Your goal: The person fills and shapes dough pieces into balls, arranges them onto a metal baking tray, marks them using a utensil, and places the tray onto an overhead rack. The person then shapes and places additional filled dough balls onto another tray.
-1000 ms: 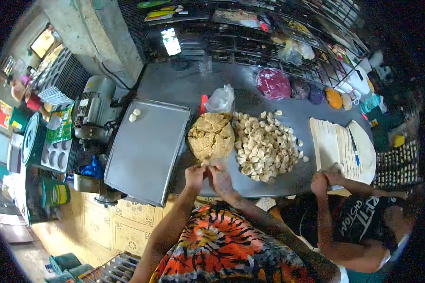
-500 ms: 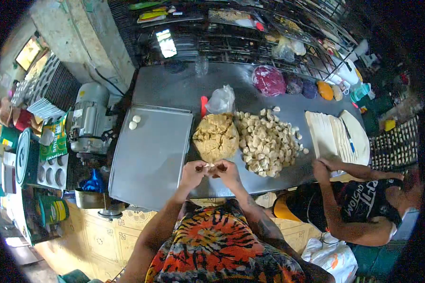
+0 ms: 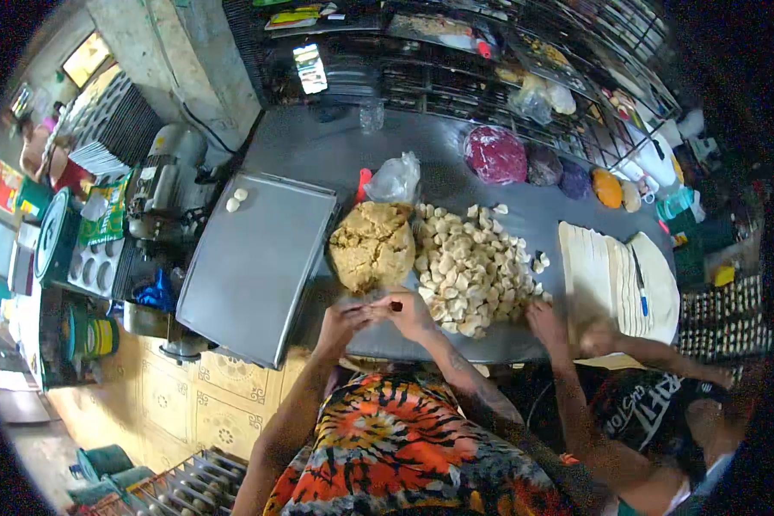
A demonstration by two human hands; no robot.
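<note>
My left hand (image 3: 344,325) and my right hand (image 3: 404,311) meet at the table's near edge, in front of a big crumbly tan mound (image 3: 371,249). Both have their fingers closed together around a small dough piece, now mostly hidden by the fingers. A heap of small, pale, flattened dough pieces (image 3: 473,275) lies right of the mound, close to my right hand. To the left is a grey metal tray (image 3: 254,267) with two white dough balls (image 3: 236,200) near its far left corner.
A co-worker's hand (image 3: 546,322) is at the heap's right edge. Beyond lie a sheet of dough strips (image 3: 598,275) and a blue-handled knife (image 3: 641,279). A clear plastic bag (image 3: 394,179), a purple wrapped ball (image 3: 495,155) and racks stand behind. A motor machine (image 3: 168,189) is at left.
The view has turned a little. My hands stay together, with the dough piece now more covered. The co-worker's hand has moved from the dough strips to the heap's edge.
</note>
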